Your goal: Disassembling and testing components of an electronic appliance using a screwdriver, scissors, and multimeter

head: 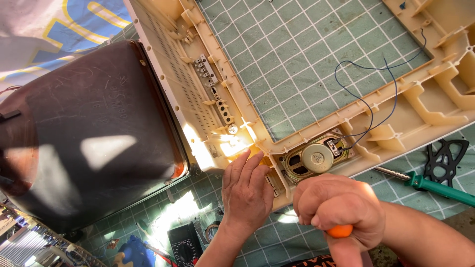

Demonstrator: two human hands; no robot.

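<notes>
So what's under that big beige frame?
Under the frame, the green grid mat shows through its opening. The mat also carries a green-handled tool beside it. Whatever lies beneath the frame's solid plastic edges is covered.

Both forearms come up from the bottom edge of the view, bare to the wrist. The left hand [246, 190] lies flat and palm down, fingers [250, 163] straight, close together and pointing up and slightly right, with sunlight falling on their tips. The right hand [339, 210] is balled into a tight fist, knuckles up (its fingers are curled under and hidden), gripping something orange that peeks out below. Its forearm runs off to the lower right. The two hands sit just beside each other, not touching.
</notes>
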